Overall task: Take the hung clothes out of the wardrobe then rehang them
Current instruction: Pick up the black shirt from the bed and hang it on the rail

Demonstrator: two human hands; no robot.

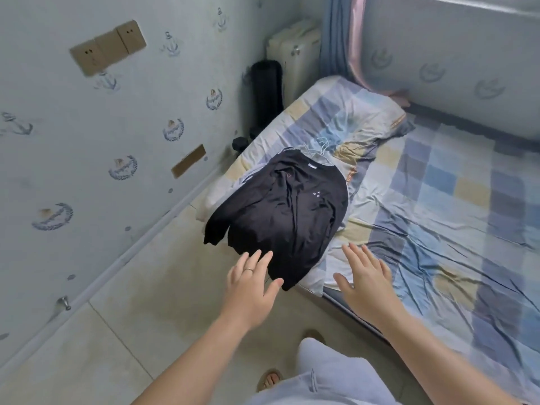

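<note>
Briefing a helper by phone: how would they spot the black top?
Start at the bed with the blue checked sheet. The black top lies on its left edge, a sleeve overhanging. It is the only dark garment, hangers at its collar.

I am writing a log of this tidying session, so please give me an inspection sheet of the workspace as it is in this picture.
Surface: bed with a creased checked sheet.
Job's things: black long-sleeved top lies flat at the bed's corner, on pale clothes; pale hangers show at its collar.
Clutter: black roll and pale suitcase stand in the corner beyond the bed.
Grippers: left hand, wearing a ring, and right hand are both open, fingers spread, near the top's hem, holding nothing.
Cables: nothing seen.
Surroundings: tiled floor, papered wall with sockets, curtain; no wardrobe in view.
</note>
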